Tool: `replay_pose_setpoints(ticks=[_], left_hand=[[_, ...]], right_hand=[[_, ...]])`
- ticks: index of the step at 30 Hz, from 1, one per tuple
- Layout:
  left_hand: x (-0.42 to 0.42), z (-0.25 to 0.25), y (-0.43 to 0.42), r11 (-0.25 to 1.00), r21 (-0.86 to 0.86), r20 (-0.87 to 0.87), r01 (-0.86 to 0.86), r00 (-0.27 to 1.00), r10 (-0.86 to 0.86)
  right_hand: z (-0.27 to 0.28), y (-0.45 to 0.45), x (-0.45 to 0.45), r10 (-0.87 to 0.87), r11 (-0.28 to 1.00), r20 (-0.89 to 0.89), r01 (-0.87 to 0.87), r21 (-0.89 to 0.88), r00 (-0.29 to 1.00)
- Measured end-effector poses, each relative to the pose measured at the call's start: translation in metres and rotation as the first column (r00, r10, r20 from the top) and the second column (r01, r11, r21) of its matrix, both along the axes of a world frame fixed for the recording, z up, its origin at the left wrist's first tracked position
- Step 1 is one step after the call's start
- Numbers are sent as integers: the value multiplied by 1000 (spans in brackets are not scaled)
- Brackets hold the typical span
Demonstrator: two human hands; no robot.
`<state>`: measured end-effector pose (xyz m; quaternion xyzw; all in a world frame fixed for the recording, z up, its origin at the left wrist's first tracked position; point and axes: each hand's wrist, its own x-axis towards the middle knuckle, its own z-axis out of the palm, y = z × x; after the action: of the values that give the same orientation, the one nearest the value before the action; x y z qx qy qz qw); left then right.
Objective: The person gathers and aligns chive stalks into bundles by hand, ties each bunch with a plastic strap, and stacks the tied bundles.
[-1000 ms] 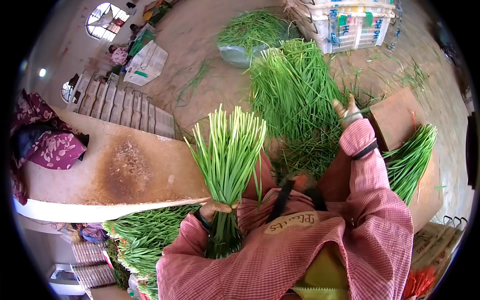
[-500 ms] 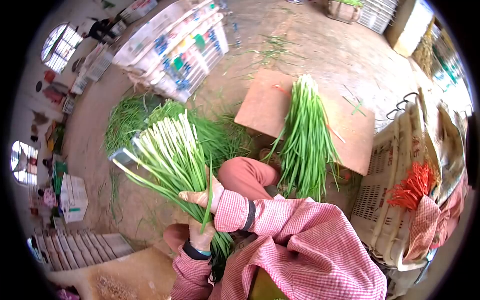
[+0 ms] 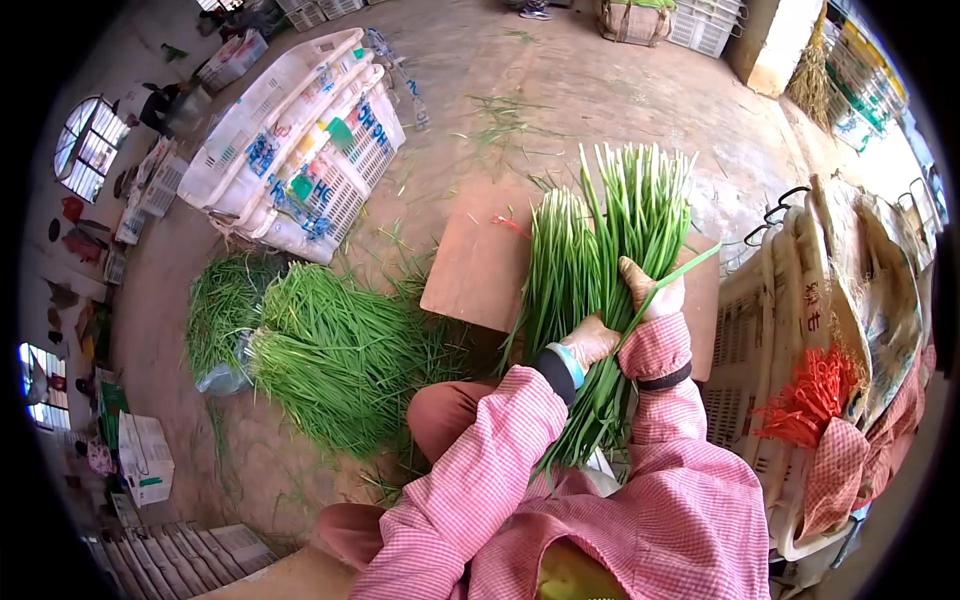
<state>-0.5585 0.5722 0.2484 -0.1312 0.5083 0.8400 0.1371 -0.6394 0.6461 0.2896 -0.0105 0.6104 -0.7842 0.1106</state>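
Note:
Both hands are on a bunch of long green stalks [image 3: 645,215] with pale upper ends, over the brown board [image 3: 475,265]. My left hand [image 3: 590,343] wraps the lower part from the left side. Gripping the bunch from the right, my right hand [image 3: 652,290] also has one loose green blade crossing it. Directly left of this bunch, a second bunch [image 3: 560,260] lies on the board, its pale ends pointing the same way. A red tie [image 3: 510,225] lies on the board beside it.
A large heap of green stalks [image 3: 335,355] lies on the floor at left, beside a smaller pile [image 3: 230,310]. Stacked white crates [image 3: 300,150] stand behind them. Red ties [image 3: 810,397] hang on a crate [image 3: 745,345] at right. A person [image 3: 160,108] is far back left.
The view has shifted right. Both hands have carried the held bunch from the left over to the board, beside the bunch lying there.

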Motion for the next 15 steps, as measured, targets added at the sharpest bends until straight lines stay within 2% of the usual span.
replay_pose_setpoints(ticks=[1, 2, 3, 4, 6, 7, 8, 9, 10, 12, 13, 14, 15], left_hand=[[-5, -41, -6, 995, -99, 184, -9, 983, 27], [-1, -11, -18, 943, -323, 347, 84, 937, 35], [4, -29, -27, 844, -503, 385, 184, 922, 29], [13, -50, -33, 703, -654, 422, 280, 906, 32], [46, 2, -59, 317, -838, 409, 445, 896, -176], [49, 24, -82, 486, -765, 435, 422, 895, -93], [48, 34, -97, 646, -665, 480, 375, 877, -14], [37, 30, -107, 604, -773, 369, 194, 912, 179], [21, 24, -116, 522, -853, 229, 7, 903, 363], [-23, -30, -126, 610, -778, 170, -147, 887, 430], [-42, -53, -125, 745, -623, 121, -239, 911, 393], [-57, -68, -117, 849, -434, 67, -302, 929, 365], [-66, -52, -100, 844, -422, -31, -331, 936, 352]], right_hand=[[-18, -11, -4, -25, 999, 14, 24, 43, 1000], [-30, -25, -3, -49, 995, 30, 46, 89, 998], [-40, -40, -3, -22, 969, 49, 9, 246, 999], [-49, -51, -4, 5, 918, 73, -33, 396, 997], [-104, -57, -10, 123, 784, 99, -158, 600, 987], [-96, -56, -5, 153, 869, 107, -185, 459, 982], [-109, -63, -6, 126, 977, 149, -149, 151, 981], [-117, -69, -8, 36, 994, 372, 3, -105, 927], [-126, -73, -13, 8, 928, 580, 210, -307, 815], [-132, -72, -13, 34, 999, 440, -35, -6, 897], [-135, -72, -14, 56, 978, 372, -126, 164, 926], [-114, -78, -9, -17, 991, 422, -41, 129, 906], [-93, -84, -5, -91, 994, 469, 51, 97, 879]])
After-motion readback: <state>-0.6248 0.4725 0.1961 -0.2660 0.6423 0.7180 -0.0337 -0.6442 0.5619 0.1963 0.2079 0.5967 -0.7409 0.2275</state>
